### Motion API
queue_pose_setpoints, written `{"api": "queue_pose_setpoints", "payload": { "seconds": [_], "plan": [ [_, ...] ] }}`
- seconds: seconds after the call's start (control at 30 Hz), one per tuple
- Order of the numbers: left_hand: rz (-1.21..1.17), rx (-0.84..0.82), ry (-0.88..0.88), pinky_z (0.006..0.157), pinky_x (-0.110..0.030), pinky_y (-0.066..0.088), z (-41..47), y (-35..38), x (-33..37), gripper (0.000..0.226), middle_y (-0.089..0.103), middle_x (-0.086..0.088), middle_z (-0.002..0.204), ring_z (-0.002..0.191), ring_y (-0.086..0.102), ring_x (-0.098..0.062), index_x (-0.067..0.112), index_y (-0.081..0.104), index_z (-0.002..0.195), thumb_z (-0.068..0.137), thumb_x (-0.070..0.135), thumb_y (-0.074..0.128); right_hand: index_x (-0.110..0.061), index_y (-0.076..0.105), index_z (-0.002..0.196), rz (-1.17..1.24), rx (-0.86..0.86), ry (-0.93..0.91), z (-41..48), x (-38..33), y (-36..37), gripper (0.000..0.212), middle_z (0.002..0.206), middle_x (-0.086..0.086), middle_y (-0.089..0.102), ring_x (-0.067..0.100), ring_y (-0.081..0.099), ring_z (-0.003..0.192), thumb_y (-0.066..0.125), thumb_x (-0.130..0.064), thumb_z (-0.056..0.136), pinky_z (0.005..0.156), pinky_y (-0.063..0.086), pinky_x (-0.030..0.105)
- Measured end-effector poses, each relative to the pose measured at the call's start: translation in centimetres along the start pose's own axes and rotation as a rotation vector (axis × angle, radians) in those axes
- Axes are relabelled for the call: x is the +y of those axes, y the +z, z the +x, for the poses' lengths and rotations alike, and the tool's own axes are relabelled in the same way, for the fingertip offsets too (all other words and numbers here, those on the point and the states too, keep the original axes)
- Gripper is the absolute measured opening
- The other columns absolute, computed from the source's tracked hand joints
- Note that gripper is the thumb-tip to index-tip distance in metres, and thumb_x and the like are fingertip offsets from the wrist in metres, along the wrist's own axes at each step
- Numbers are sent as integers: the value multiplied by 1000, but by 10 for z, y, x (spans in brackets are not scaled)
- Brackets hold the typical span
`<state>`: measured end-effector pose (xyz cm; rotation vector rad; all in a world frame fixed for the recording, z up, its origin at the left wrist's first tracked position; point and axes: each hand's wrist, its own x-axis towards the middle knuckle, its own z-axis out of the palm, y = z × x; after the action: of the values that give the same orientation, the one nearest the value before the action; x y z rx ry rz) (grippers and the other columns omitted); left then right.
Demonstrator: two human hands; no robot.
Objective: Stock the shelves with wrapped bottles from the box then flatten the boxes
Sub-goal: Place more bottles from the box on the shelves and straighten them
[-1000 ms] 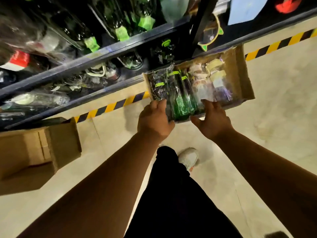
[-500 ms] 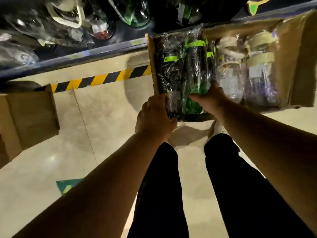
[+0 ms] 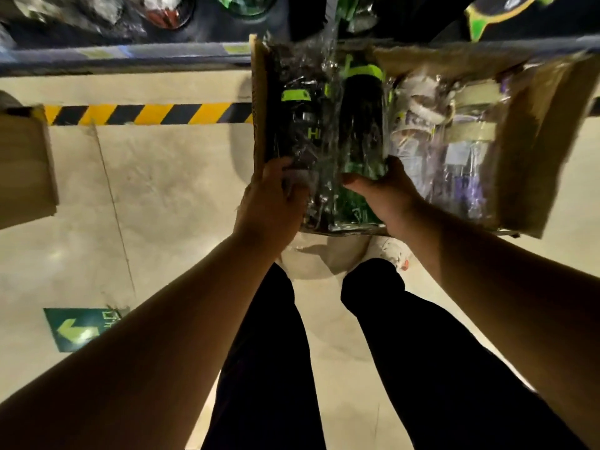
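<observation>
Top-down view past a person's two bare forearms and dark trouser legs. An open cardboard box (image 3: 535, 151) sits on the pale floor (image 3: 162, 196), its far end against the bottom rail of a shelf (image 3: 130, 58). Inside, bottles in clear plastic wrap lie side by side: two dark ones w/ lime-green bands in the left half, pale and purple-tinted bottles (image 3: 467, 151) in the right half.

The left hand (image 3: 271, 203) is curled over the wrap at the near end of the left bottle (image 3: 292, 125), tight against the box's left wall; can't tell if it also catches the cardboard. The right hand (image 3: 386, 196) is clamped on the near end of the middle bottle (image 3: 362, 118), thumb across the top, fingers round its right side. The wrap is blurred and glinting.

A white shoe (image 3: 394, 253) shows just below the box. Yellow-and-black hazard tape (image 3: 146, 114) runs along the floor in front of the shelf. A 2nd cardboard box (image 3: 26, 167) is at far left, well apart. A green floor sticker (image 3: 78, 329) w/ an arrow is at lower left. Shelf bottles (image 3: 162, 11) up top are too blurred to make out.
</observation>
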<state>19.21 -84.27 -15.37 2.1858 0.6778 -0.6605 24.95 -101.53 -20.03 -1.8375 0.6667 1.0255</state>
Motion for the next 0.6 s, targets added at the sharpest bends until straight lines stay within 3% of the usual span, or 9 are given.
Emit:
{"api": "queue_pose_setpoints", "payload": {
  "seconds": [0.03, 0.1, 0.17, 0.2, 0.33, 0.4, 0.47, 0.53, 0.6],
  "plan": [
    [-85, -17, -18, 77, -25, 49, 0, -3, 11, 31, 65, -5, 107, 91, 60, -21, 18, 60, 119, 102, 41, 47, -14, 49, 133, 25, -17, -9, -3, 1, -4, 96, 119, 5, 68, 24, 67, 106, 90, -54, 56, 94, 53, 37],
    [-203, -80, -78, 64, -23, 43, 2, -10, 31, 27, 60, 1, 80, 70, 55, -13, 22, 59, 92, 105, 39, 42, -16, 55, 124, 60, -66, -26, -20, -2, -12, 77, 107, -1, 71, 15, 69, 96, 89, -47, 62, 83, 53, 30],
    [-279, -156, -107, 64, -29, 39, 4, -14, 42, 41, 52, -1, 69, 64, 50, -16, 22, 51, 76, 105, 48, 37, -19, 56, 115, 100, -100, -54, -37, -1, -15, 55, 102, -4, 71, 8, 69, 90, 86, -37, 71, 75, 51, 23],
    [-316, -193, -100, 66, -32, 39, 4, -17, 48, 47, 50, -6, 69, 65, 49, -20, 19, 49, 75, 102, 55, 35, -21, 56, 114, 115, -116, -65, -47, 0, -16, 55, 102, -5, 72, 7, 70, 89, 86, -37, 71, 77, 52, 22],
    [-357, -321, -120, 84, -49, 51, 2, -32, 60, 72, 53, -10, 86, 78, 50, -21, 8, 60, 92, 89, 73, 28, -16, 50, 130, 217, -144, -98, -75, 2, -7, 79, 114, -1, 71, 10, 70, 101, 87, -42, 66, 93, 54, 33],
    [-419, -360, -164, 96, -55, 50, -2, -37, 62, 60, 57, -11, 86, 82, 57, -21, 19, 60, 83, 92, 73, 34, -19, 45, 134, 258, -147, -141, -93, -2, -1, 76, 118, -2, 68, 8, 68, 104, 86, -34, 72, 91, 55, 27],
    [-527, -374, -197, 100, -51, 52, -5, -43, 60, 46, 69, 0, 89, 91, 69, -21, 32, 62, 87, 89, 74, 43, -16, 43, 135, 291, -186, -205, -108, -8, 6, 70, 114, -3, 69, 7, 68, 102, 83, -16, 77, 86, 57, 24],
    [-624, -401, -178, 94, -39, 57, -5, -50, 56, 47, 75, 2, 98, 96, 73, -17, 28, 64, 107, 88, 69, 50, -19, 45, 134, 295, -216, -249, -119, -18, 14, 71, 111, -4, 70, 10, 68, 104, 82, -8, 74, 86, 57, 28],
    [-749, -382, -152, 72, -25, 59, -5, -59, 51, 37, 77, 1, 87, 79, 74, -11, 17, 63, 110, 92, 50, 59, -25, 50, 131, 293, -226, -268, -126, -29, 23, 57, 116, -5, 68, 11, 63, 114, 75, -28, 80, 96, 52, 30]
  ]
}}
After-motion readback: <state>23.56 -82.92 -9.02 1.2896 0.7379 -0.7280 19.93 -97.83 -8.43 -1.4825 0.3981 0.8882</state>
